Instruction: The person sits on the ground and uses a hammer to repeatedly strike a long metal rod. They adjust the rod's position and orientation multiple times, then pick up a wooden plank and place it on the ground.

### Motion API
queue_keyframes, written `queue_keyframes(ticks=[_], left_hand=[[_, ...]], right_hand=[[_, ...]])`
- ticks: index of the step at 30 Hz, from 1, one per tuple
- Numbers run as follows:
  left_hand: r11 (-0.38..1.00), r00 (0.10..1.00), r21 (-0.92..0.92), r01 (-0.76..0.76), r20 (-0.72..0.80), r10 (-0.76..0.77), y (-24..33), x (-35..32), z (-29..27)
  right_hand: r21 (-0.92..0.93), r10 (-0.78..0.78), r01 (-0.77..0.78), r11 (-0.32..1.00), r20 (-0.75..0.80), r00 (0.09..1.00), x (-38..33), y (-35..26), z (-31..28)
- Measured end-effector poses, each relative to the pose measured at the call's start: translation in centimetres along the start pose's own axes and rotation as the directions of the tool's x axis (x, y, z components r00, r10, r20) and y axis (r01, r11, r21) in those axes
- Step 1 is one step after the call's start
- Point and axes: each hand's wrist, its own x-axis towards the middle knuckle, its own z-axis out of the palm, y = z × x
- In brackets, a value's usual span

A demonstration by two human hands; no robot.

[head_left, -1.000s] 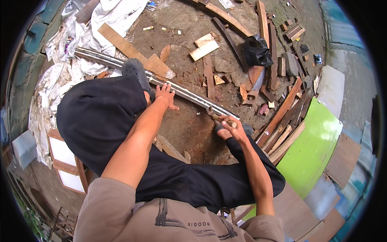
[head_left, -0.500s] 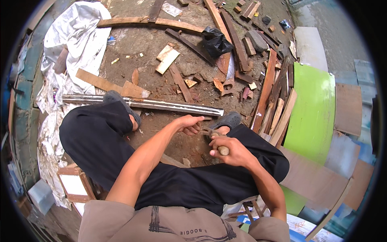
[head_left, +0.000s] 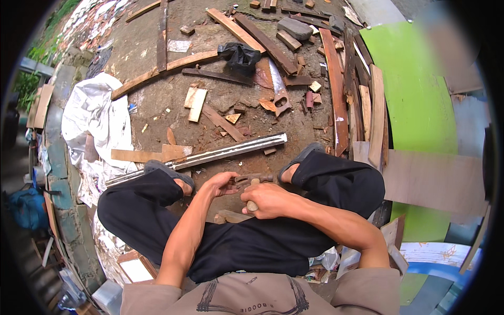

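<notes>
The hammer [head_left: 266, 178] has the middle of its handle hidden inside the right hand [head_left: 269, 201]; whether the left hand [head_left: 222, 184] touches its head is unclear. Left of the hammer, a shoe [head_left: 164, 171] covers part of the long strip [head_left: 236, 150]. Well right of it, the green panel's [head_left: 420, 100] upper edge blurs.

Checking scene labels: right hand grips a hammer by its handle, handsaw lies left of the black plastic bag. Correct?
One slip: in the head view the handsaw lies to the right of the black plastic bag, not the left. The right hand does grip the hammer by its handle.
</notes>
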Motion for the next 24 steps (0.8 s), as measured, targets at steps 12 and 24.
queue_keyframes(ticks=[12,24], left_hand=[[0.992,0.966,-0.108,-0.066,0.243,0.091,-1.8,-0.3,2.0],[0.991,0.996,0.126,0.039,-0.080,-0.029,-1.5,2.8,-0.5]], right_hand=[[-0.004,0.078,-0.078,0.997,-0.054,0.996,-1.8,0.4,0.8],[0.007,0.160,-0.159,0.987,-0.017,0.987,-2.8,1.3,2.6]])
